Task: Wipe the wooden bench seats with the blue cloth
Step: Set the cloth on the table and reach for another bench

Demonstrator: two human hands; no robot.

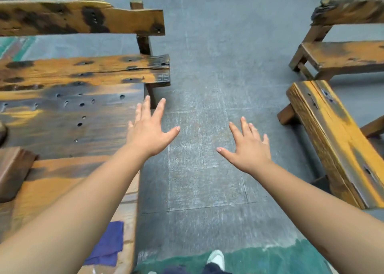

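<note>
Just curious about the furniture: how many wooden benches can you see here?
3. One with a backrest at far left, one near right, seat tilted toward us, one behind it at upper right. More may sit outside the frame.

A wide wooden bench seat [68,115], orange and scorched dark, fills the left, and a blue cloth [109,246] lies crumpled on its near edge. A brown wooden block [12,169] sits on the seat at far left. Grey floor [207,86] carries two more benches on the right, one near [336,140] and one far [342,55].

both hands [149,133] [250,149] outstretched, fingers spread
</note>
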